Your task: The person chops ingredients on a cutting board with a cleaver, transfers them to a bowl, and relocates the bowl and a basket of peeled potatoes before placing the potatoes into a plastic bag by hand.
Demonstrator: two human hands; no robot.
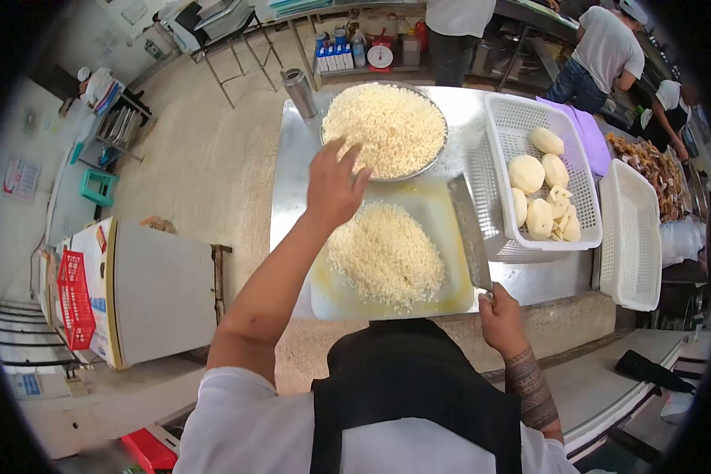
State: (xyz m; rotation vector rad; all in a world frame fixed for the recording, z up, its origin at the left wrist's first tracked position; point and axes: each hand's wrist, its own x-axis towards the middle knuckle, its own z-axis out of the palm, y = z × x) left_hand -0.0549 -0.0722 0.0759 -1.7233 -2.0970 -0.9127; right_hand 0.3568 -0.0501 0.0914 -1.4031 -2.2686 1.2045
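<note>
My left hand reaches over the near left rim of a round metal bowl, its fingers apart and holding nothing. Finely diced pale vegetable heaps up in that bowl. Below the hand, a second pile of the same dice covers the middle of a wet, pale cutting board. My right hand is wrapped round the handle of a cleaver. The broad blade points away from me along the board's right edge, beside the pile.
A white plastic basket on the metal table holds several peeled pale root vegetables. Another white basket stands further right. A steel cylinder is at the back left corner. Other people work beyond the table.
</note>
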